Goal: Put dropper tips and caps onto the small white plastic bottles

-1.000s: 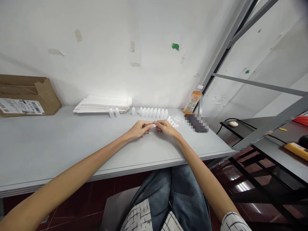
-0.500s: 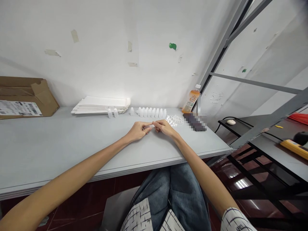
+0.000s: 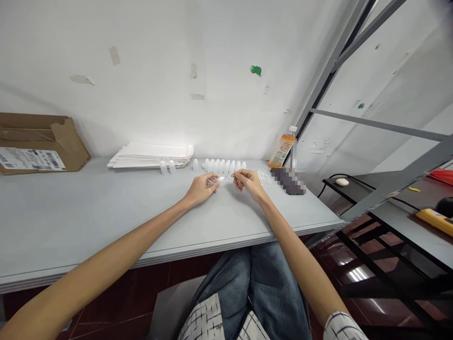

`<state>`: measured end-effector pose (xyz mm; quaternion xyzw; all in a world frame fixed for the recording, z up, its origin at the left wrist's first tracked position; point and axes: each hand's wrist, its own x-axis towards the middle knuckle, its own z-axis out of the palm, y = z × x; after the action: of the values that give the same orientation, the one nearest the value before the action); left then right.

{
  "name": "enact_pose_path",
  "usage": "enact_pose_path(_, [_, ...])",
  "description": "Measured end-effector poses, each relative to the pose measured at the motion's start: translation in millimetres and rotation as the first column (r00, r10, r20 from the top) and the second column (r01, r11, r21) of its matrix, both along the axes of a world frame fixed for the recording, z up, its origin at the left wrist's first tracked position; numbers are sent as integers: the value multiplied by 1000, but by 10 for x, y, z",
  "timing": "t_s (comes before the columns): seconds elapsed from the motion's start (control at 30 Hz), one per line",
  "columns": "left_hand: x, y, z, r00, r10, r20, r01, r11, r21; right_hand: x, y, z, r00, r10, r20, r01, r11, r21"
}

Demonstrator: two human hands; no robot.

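My left hand (image 3: 202,189) grips a small white dropper bottle (image 3: 220,179) lying on its side, its thin needle-like tip pointing right. Just right of that tip, my right hand (image 3: 247,180) is closed in a pinch; what sits between its fingertips is too small to make out. Behind both hands stands a row of small white bottles (image 3: 221,166). A single white bottle (image 3: 196,165) is left of the row. Farther left, two bottles with thin tips (image 3: 167,167) stand side by side. Small white parts (image 3: 264,177) lie in a pile, partly hidden by my right hand.
A stack of white sheets (image 3: 150,155) lies against the wall, with an opened cardboard box (image 3: 42,141) at far left. On the right are an orange drink bottle (image 3: 282,149) and a blurred dark object (image 3: 289,181). A grey metal frame (image 3: 318,80) rises beyond the table's right end.
My hands were together on the bottle and have moved apart. The right hand has drawn back to the right, and the bottle's thin tip now shows between them.
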<state>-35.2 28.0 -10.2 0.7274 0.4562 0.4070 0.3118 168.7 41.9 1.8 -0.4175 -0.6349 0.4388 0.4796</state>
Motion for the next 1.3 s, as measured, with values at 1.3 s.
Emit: enact_pose_path(1.3, [-1, -41, 44, 980, 92, -176, -79, 994, 77, -92, -31, -56, 997, 78, -23, -77, 997, 23])
